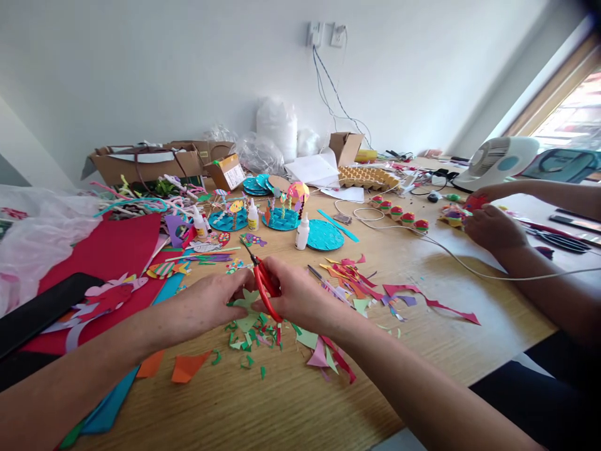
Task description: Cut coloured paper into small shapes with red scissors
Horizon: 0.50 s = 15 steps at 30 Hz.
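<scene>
In my right hand (293, 297) is a pair of red-handled scissors (268, 293), its blades pointing away from me and to the left. My left hand (223, 294) pinches a piece of pale green paper (248, 311) just left of the scissors' handles. Small green paper scraps (248, 341) lie on the table under both hands. Beyond the scissor tips sits a purple paper fish (253, 239). A white glue bottle (302, 232) stands upright beside a blue round disc (323, 235).
A co-worker's hands (493, 225) handle small colourful pieces at the right. A white cable (451, 254) crosses the table. Red paper sheets (122, 250) and a black case (47, 310) lie left. Coloured scraps (347, 275) spread right of my hands; cardboard boxes (145, 164) stand behind.
</scene>
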Each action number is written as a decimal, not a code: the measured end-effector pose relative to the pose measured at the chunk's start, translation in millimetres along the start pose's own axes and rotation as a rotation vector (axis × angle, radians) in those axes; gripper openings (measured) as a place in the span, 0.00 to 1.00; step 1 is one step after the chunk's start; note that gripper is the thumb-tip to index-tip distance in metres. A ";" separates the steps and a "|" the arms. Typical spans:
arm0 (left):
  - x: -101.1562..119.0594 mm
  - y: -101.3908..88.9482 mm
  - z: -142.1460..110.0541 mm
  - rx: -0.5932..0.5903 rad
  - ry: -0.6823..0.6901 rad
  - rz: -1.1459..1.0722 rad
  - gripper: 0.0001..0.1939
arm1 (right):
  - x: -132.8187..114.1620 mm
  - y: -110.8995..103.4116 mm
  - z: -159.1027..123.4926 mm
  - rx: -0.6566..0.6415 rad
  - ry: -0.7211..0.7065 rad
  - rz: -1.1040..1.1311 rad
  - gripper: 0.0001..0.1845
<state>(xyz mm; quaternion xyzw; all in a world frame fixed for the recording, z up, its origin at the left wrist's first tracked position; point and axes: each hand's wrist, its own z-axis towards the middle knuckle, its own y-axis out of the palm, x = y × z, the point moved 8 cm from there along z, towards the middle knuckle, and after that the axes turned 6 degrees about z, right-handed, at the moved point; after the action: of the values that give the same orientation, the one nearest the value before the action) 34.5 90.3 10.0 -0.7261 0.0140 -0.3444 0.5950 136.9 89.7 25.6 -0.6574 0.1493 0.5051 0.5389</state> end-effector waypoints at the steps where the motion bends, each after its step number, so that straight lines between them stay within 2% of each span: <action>1: -0.8 0.3 1.5 0.011 0.004 0.004 0.10 | 1.6 2.6 1.7 0.003 0.001 0.010 0.13; 5: -3.3 -1.7 3.9 0.027 -0.019 0.018 0.10 | 13.4 11.3 8.8 0.037 0.002 0.135 0.11; 7: -2.1 -15.8 0.2 0.100 -0.059 0.063 0.15 | 21.6 8.4 12.2 0.099 0.016 0.263 0.12; 8: -0.1 -27.7 -3.6 0.170 -0.076 0.091 0.18 | 26.2 4.5 13.3 0.144 0.030 0.353 0.12; 10: 10.7 -60.5 -17.0 0.421 -0.037 0.117 0.23 | 35.2 -6.4 13.6 0.254 0.062 0.561 0.14; 12: 17.9 -84.8 -32.4 0.626 0.002 0.072 0.21 | 42.2 -18.3 11.3 0.375 0.081 0.766 0.15; 14: 15.6 -92.7 -40.4 0.737 -0.002 -0.047 0.15 | 46.4 -26.1 8.4 0.474 0.093 0.940 0.16; 15: 11.8 -89.8 -39.7 0.750 -0.014 -0.130 0.12 | 48.0 -27.3 7.5 0.510 0.106 1.021 0.17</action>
<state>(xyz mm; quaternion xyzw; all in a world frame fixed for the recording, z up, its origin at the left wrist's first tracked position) -12.0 77.5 96.4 -0.4596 -0.1631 -0.3578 0.7963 174.7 123.1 1.9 -0.3758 0.5917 0.6157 0.3599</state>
